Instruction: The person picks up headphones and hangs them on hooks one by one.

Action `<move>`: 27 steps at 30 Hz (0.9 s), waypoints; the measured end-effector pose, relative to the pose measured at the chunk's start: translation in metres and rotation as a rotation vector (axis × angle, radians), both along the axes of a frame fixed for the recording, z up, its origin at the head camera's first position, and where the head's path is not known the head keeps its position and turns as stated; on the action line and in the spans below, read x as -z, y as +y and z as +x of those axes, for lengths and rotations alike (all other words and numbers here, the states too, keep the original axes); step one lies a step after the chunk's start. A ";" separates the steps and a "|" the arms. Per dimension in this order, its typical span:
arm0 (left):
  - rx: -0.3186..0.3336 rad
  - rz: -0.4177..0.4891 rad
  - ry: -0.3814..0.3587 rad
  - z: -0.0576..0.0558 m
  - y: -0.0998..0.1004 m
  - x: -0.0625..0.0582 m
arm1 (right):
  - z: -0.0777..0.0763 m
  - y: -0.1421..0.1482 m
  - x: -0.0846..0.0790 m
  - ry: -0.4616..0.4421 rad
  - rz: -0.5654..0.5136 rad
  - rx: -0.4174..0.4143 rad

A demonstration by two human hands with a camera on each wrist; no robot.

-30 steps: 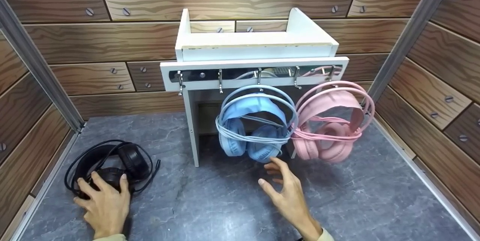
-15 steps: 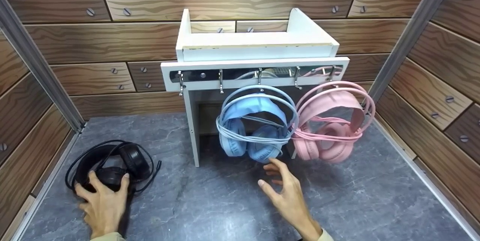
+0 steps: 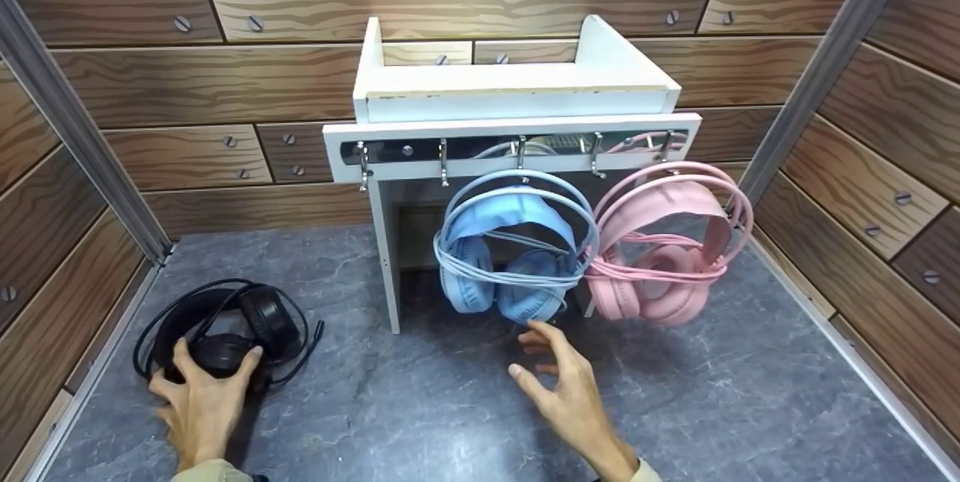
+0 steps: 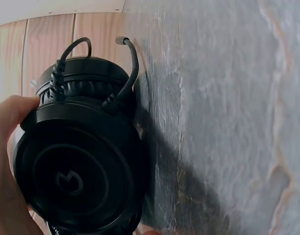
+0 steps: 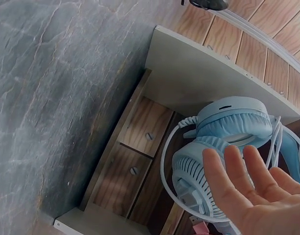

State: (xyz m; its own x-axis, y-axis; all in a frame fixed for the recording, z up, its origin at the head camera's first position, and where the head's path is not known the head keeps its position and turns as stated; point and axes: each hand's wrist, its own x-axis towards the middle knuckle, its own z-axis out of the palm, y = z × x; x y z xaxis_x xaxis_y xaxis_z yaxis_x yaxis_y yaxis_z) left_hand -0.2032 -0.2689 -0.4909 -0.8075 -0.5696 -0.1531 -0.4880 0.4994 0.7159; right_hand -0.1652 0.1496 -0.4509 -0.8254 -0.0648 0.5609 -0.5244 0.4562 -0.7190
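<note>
Black headphones (image 3: 272,323) with a thin cable and a short bendy microphone lie at the left of the grey tabletop. My left hand (image 3: 201,401) grips their near ear cup, thumb on one side and fingers spread round the other. The left wrist view gives the cup's round outer face (image 4: 69,178) with a logo. Blue headphones (image 3: 469,283) hang from a middle hook of a white rack (image 3: 517,81), their cable wrapped round them. Just below their ear cups is my right hand (image 3: 568,396), fingers loosely bent and holding nothing. In the right wrist view its fingers overlap the blue cup (image 5: 233,117).
Pink headphones (image 3: 675,302) hang at the right end of the rack, right beside the blue pair. Several metal hooks line the rack's front rail (image 3: 405,171), with bare ones at its left. Wood-patterned panels (image 3: 210,85) wall in the back and sides.
My left hand has drawn slightly back and its fingers have closed round the black ear cup. The right hand has shifted a little left; the hanging headphones stay put.
</note>
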 end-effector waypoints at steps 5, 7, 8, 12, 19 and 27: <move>-0.017 -0.003 0.036 0.001 -0.001 0.000 | 0.000 -0.001 0.001 0.015 0.006 -0.011; -0.019 -0.009 0.048 0.001 -0.001 0.001 | 0.000 -0.001 0.001 0.018 0.002 -0.010; -0.019 -0.010 0.052 0.001 -0.001 0.001 | 0.000 -0.001 0.001 0.019 0.003 -0.009; -0.021 -0.007 0.072 0.001 -0.002 0.003 | 0.000 -0.001 0.000 0.010 0.005 -0.010; -0.059 0.022 0.155 0.000 0.000 0.006 | 0.001 0.000 0.000 -0.027 -0.003 -0.014; -0.098 0.068 0.221 -0.003 0.003 0.006 | 0.000 0.002 0.000 -0.046 0.000 -0.007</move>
State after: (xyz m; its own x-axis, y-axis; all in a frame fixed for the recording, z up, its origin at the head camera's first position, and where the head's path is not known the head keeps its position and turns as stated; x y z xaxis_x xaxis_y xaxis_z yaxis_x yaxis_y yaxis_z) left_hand -0.2061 -0.2659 -0.4974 -0.7671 -0.6412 -0.0200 -0.3598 0.4043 0.8409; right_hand -0.1648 0.1521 -0.4508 -0.8497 -0.0707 0.5225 -0.4940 0.4531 -0.7421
